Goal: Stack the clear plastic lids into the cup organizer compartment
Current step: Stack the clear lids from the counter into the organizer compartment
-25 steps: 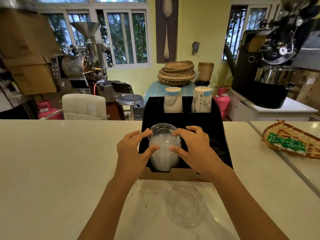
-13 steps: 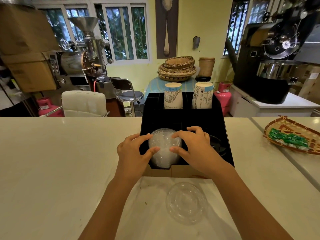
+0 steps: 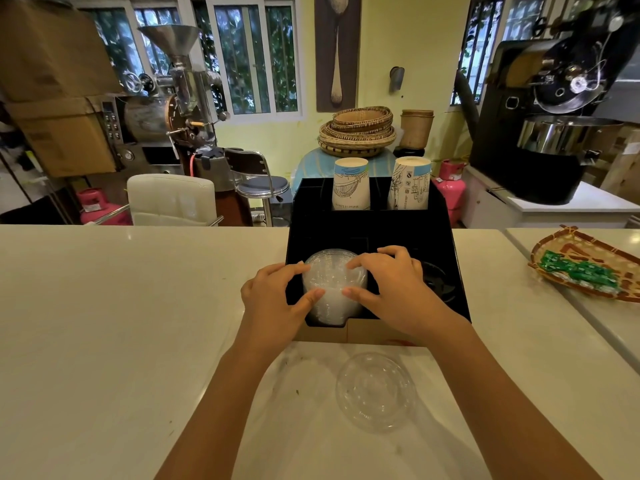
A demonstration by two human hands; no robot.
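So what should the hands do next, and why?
Probably let go of the stack of lids and reach for the single lid on the counter. Both the left hand and the right hand press the stack, which already sits in the organizer.

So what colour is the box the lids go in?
Black, seen in the head view: the cup organizer is black with a brown cardboard front edge.

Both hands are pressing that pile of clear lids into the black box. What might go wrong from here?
The stack of clear lids leans toward the compartment's open front notch, so when the left hand and right hand let go it may slump or spill out. Pressing too hard might crack the thin plastic or nudge the black organizer on the smooth counter. One loose lid lies by the forearms and could be swept off.
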